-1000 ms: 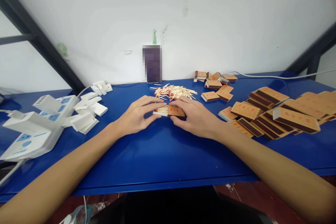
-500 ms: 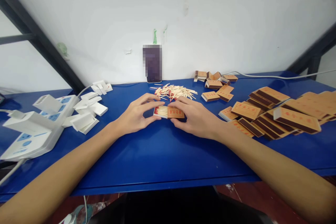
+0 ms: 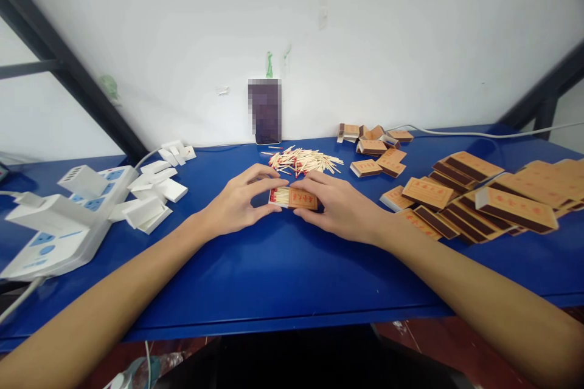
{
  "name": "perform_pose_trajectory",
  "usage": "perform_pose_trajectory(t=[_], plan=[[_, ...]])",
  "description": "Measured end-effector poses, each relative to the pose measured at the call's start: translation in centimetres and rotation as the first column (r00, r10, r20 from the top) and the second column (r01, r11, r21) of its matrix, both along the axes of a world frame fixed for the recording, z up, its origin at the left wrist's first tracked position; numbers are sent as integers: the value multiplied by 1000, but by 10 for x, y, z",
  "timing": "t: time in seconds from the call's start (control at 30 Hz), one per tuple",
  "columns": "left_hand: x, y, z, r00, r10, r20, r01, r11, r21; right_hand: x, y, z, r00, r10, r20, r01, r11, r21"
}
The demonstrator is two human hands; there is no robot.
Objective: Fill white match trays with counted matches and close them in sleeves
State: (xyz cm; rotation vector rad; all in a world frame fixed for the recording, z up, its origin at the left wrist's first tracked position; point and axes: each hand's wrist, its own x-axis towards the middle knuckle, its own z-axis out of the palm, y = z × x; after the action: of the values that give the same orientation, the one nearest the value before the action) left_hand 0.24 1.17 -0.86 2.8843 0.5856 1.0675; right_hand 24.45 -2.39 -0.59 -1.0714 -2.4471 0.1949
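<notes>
Both my hands hold one orange matchbox point(image 3: 298, 198) just above the blue table point(image 3: 283, 267). Its white drawer sticks out to the left, filled with red-tipped matches. My left hand point(image 3: 237, 202) pinches the drawer end with fingers and thumb. My right hand point(image 3: 340, 206) grips the orange sleeve from the right. A loose pile of matches point(image 3: 303, 160) lies just behind the box.
Many orange matchboxes point(image 3: 474, 194) are heaped at the right, and a few more point(image 3: 374, 146) lie at the back. White empty drawers point(image 3: 152, 191) and white power strips point(image 3: 55, 219) sit at the left. A dark phone point(image 3: 264, 110) leans on the wall.
The drawer has slid further into the sleeve, so less of it shows. My hands have come slightly closer together and lifted the box a little.
</notes>
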Motion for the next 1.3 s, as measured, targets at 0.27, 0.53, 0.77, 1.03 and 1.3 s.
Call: perform_pose_trajectory(t=[0.27,0.53,0.77,1.03,1.3], plan=[[5,-6,-1,999,-26,-42,25,1000,-18,-4,-2,0,998,54,10,-54,998,-16],[-9,12,3,993,50,-103,-67,983,-171,-3,-4,2,999,-4,40,3,1000,23],[-9,12,2,994,28,-105,-51,975,-215,-5,-7,5,987,134,88,-132,991,-29],[-7,10,2,993,1,-121,-31,969,-246,-9,-7,1,983,165,84,-163,986,-22],[-6,8,5,995,29,-96,-64,923,-379,-14,-11,3,991,26,128,-27,1000,7]])
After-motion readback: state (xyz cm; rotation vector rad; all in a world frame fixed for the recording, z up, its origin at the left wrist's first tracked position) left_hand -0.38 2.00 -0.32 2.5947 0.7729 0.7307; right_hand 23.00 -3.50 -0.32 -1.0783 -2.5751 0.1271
